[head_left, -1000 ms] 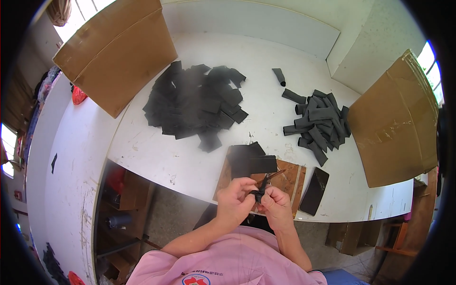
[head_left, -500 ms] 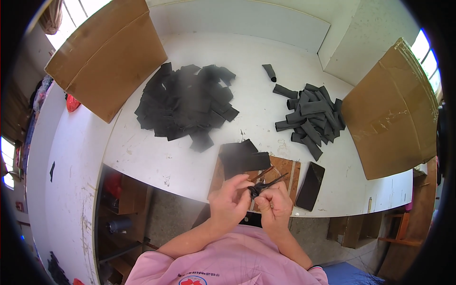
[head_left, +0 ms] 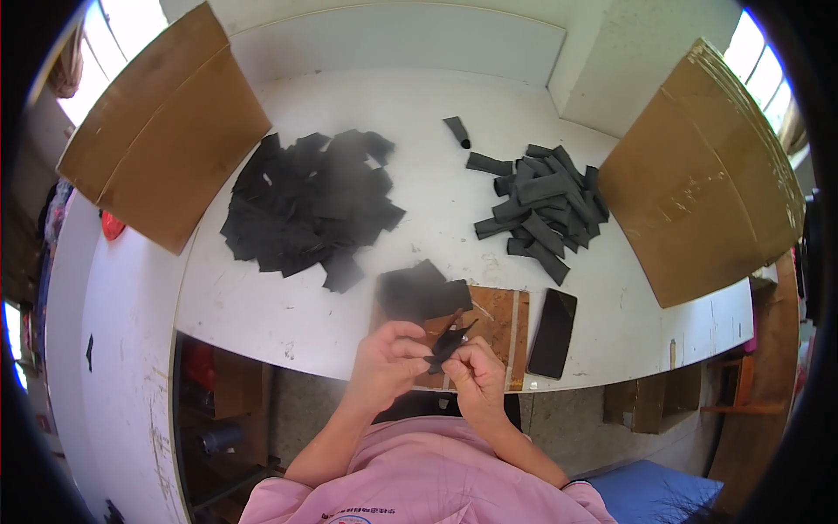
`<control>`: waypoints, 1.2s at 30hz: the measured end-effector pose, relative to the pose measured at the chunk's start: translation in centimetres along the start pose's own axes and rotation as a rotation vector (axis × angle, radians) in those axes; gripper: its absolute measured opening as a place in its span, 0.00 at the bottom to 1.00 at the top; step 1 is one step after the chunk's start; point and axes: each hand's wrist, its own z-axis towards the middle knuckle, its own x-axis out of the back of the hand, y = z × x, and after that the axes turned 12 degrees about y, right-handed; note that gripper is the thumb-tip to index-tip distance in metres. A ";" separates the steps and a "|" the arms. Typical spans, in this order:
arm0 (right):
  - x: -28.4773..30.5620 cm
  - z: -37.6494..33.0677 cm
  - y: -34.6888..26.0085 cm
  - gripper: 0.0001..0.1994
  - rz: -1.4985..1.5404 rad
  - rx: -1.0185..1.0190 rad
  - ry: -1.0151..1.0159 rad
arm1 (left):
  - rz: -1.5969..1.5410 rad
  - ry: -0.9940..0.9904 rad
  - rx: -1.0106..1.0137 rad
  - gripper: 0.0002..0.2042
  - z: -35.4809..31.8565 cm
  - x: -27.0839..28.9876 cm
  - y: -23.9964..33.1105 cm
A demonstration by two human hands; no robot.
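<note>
Since half a second ago, the black cloth piece (head_left: 449,342) between the hands has spread from thin ends sticking out to the right into a broader flap, and my whole view has swung, so the heaps sit farther left. Largest before me is the white table (head_left: 419,183), with one cardboard box (head_left: 166,122) at its left and another cardboard box (head_left: 707,175) at its right. Between them I see a wide heap of flat black pieces (head_left: 305,210) and a smaller pile of black tubes (head_left: 546,205). Nearer lies a brown board (head_left: 497,332), a few flat scraps (head_left: 423,290) on it, a dark phone (head_left: 552,334) just beside. Over the board's near part, the left hand (head_left: 384,362) pinches the piece's left side, while the right hand (head_left: 478,375) grips its lower right between thumb and fingers. That piece looks matte, soft and creased, its pointed end tilting up to the right; finer detail blurs for me.
</note>
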 end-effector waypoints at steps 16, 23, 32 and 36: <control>-0.6 0.1 -0.2 0.07 -0.239 0.205 0.106 | 0.160 0.267 -0.398 0.11 0.9 -0.1 -2.4; -1.5 -0.2 -0.9 0.06 -0.085 0.131 0.112 | 0.122 0.052 -0.347 0.18 1.2 2.6 -0.8; -1.5 -0.5 -0.5 0.06 -0.018 0.147 0.094 | 0.341 0.034 -0.241 0.24 1.3 4.4 -0.3; -1.8 -0.5 -1.0 0.05 -0.056 0.251 0.173 | 0.134 -0.300 -0.139 0.22 1.3 3.7 -0.3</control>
